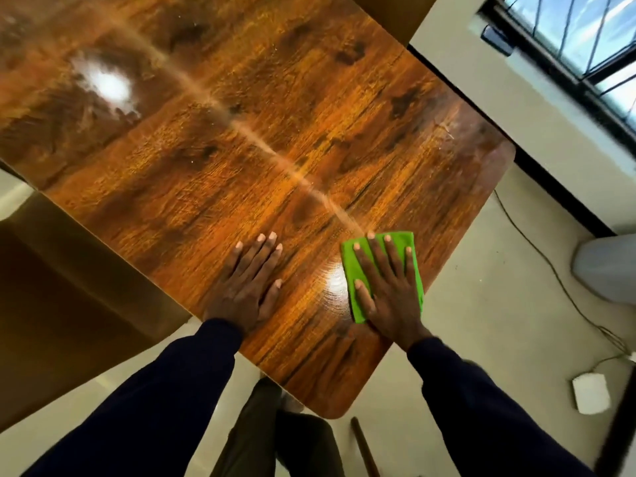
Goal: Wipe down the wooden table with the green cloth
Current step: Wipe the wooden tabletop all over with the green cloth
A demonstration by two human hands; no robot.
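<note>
Cloth: the green cloth was laid folded flat on the wooden table, near its right edge and not far from the near corner
Right hand: the right hand was spread on top of the cloth; fingers straight and slightly fanned; nothing was gripped, the cloth was only pressed down
Left hand: the left hand was laid flat on bare wood, apart from the cloth; fingers straight, nothing held
Surface: a pale streak was seen running diagonally from the far side towards the cloth
Step judged: a wiping stroke at the near right part; the far area was probably yet to be covered
Method advised: pressure should be spread evenly through palm and fingers; strokes should be overlapped; the cloth should be kept from sliding off the right edge; the left hand could be used as a brace
</note>
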